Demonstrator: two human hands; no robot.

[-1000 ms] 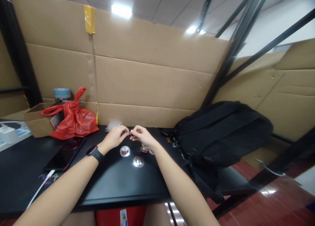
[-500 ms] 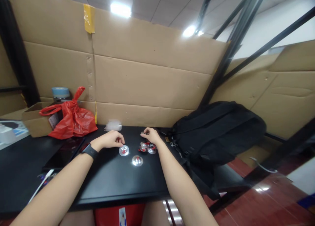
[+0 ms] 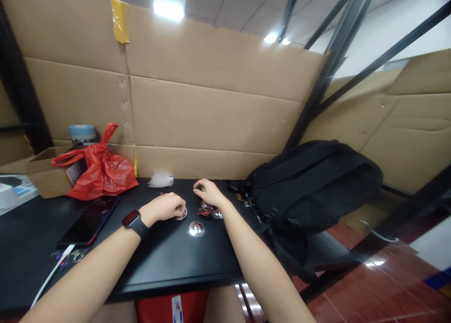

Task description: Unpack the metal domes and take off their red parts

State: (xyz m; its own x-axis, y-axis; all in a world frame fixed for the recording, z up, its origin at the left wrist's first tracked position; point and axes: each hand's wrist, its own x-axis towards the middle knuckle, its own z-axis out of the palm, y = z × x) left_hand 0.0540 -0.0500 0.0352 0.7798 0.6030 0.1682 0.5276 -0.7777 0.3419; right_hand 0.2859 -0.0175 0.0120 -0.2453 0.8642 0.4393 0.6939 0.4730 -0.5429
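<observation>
Placement looked underway: left hand (image 3: 169, 206) curled over a silver disc (image 3: 182, 214) on the black surface (image 3: 169, 257); right hand (image 3: 207, 191) pinched above clustered discs (image 3: 210, 211), whether gripping unclear. Picking the next piece would need a fine fingertip pinch.

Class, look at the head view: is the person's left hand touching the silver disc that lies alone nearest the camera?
Apart. The head view shows bare black table between the left hand and the lone silver disc.

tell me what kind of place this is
Probably a makeshift workstation in a workshop or warehouse: a black table walled off by cardboard sheets, black metal racking behind, and small shiny metal discs by the hands.
</observation>
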